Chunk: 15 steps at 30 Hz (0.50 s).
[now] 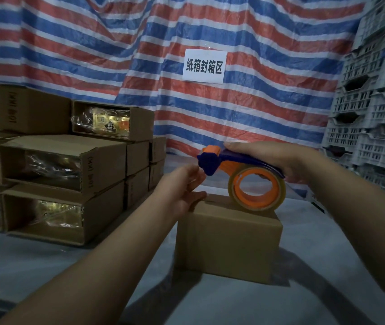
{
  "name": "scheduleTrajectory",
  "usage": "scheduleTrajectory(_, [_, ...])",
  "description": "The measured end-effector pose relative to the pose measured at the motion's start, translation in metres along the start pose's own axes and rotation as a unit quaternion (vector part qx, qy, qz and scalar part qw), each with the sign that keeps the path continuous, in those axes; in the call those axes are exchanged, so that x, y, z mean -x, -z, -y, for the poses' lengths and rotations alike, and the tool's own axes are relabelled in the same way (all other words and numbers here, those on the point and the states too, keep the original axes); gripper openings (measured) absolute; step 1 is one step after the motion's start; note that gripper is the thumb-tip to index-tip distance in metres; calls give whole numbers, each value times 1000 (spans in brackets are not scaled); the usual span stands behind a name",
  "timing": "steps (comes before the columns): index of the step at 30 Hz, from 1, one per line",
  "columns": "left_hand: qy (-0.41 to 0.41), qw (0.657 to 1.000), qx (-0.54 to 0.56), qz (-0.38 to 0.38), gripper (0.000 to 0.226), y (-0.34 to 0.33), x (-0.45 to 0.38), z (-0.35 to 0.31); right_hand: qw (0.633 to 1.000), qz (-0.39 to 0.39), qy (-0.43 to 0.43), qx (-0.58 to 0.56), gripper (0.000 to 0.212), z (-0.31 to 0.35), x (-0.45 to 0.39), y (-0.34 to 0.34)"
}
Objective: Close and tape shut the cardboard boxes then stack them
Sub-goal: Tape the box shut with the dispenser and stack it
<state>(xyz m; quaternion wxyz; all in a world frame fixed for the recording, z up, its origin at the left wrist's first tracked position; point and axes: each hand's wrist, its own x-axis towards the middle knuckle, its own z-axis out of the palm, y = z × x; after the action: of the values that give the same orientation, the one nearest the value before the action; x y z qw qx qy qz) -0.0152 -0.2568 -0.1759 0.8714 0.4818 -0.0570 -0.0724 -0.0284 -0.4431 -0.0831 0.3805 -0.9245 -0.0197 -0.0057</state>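
Note:
A closed cardboard box (227, 242) stands on the grey table in front of me. My right hand (271, 158) grips the handle of an orange and blue tape dispenser (238, 174), whose clear tape roll rests on the box's top. My left hand (184, 188) sits at the top left corner of the box, thumb on the lid, fingers raised close to the dispenser's blue cutter end. Whether the fingers pinch the tape's end I cannot tell.
Stacked cardboard boxes (65, 174) with open ends showing plastic-wrapped goods fill the left side. Grey plastic crates (374, 109) tower at the right. A striped tarp with a white paper sign (204, 66) hangs behind. Grey table surface (46, 266) lies before me.

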Motion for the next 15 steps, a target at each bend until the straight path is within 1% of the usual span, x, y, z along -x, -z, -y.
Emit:
scheduleTrajectory(2, [-12, 1000, -14, -13, 16, -3, 0, 2, 999, 26, -24, 18, 58, 1, 2, 10])
scheduleTrajectory(3, [-14, 1000, -10, -20, 13, -4, -1, 3, 998, 32, -42, 19, 57, 0, 3, 15])
scheduleTrajectory(5, [-13, 999, 26, -39, 8, -5, 1, 4, 997, 39, -71, 17, 57, -3, 4, 20])
scheduleTrajectory(8, [-16, 994, 70, -78, 7, -4, 2, 4, 995, 44, -83, 16, 57, -4, 5, 23])
scheduleTrajectory(11, [-21, 988, 109, -106, 16, -3, 4, 3, 993, 76, -89, 23, 50, 3, 6, 27])
scheduleTrajectory(13, [-28, 989, 96, -111, 18, -4, 5, 1, 991, 87, -93, 39, 52, 5, 7, 27])
scheduleTrajectory(15, [-37, 990, 32, -136, 12, -3, 7, -1, 991, 81, -93, 52, 63, 3, 5, 25])
